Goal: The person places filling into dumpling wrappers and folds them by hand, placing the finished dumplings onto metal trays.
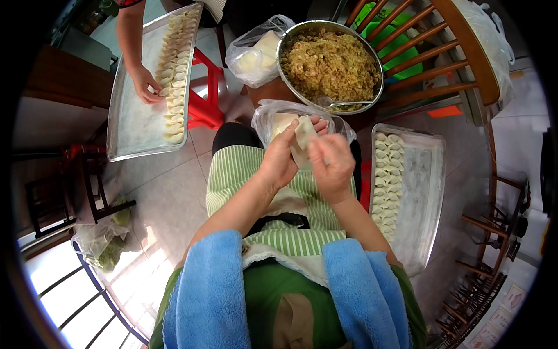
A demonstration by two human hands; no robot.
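Note:
In my left hand [280, 156] lies a pale dough wrapper [305, 132], held over my lap. My right hand [332, 168] is blurred by motion, with its fingers curled beside the wrapper's right edge; whether it pinches anything is hidden. Just beyond my hands is an open plastic bag [261, 117] with a stack of wrappers [282, 121] inside. Past it stands a large metal bowl [284, 80] of minced filling [333, 61]. A metal spoon [346, 104] rests in the bowl's near side. To my right, folded wontons [387, 187] line the left side of a metal tray [420, 192].
Another person's hand [148, 85] touches a wonton on the left metal tray [135, 118], which sits over a red plastic stool [209, 96]. A second bag of wrappers [257, 59] is left of the bowl. A wooden chair back [473, 48] rises at far right.

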